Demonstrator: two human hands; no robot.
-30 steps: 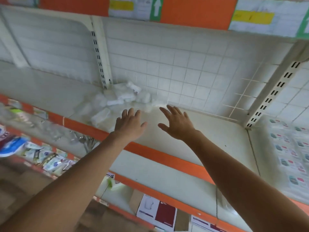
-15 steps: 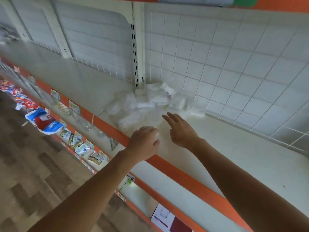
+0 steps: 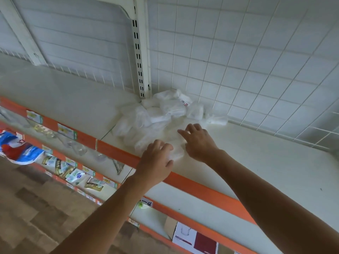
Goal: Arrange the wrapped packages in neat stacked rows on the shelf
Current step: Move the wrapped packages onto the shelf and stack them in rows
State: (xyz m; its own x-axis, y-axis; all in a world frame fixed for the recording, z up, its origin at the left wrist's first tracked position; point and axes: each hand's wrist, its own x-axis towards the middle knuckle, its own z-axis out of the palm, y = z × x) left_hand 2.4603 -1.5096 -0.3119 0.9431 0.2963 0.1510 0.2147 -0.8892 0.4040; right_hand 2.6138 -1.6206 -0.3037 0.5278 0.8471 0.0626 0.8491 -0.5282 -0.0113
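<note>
White wire grid (image 3: 238,61) at back, right of a slotted upright post (image 3: 139,52); green-and-yellow price labels (image 3: 67,130) at left; clear glassware (image 3: 78,149) one level down; blue, red and white bag (image 3: 18,149) far left; small packets (image 3: 73,174) lower still; wood-patterned floor (image 3: 36,208); white carton with dark red panel (image 3: 198,242) at bottom.

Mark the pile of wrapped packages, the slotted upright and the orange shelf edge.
pile of wrapped packages (image 3: 161,114), head view, middle of the heap.
slotted upright (image 3: 140,52), head view, its front face beside the slots.
orange shelf edge (image 3: 201,190), head view, bare face of the strip.
</note>
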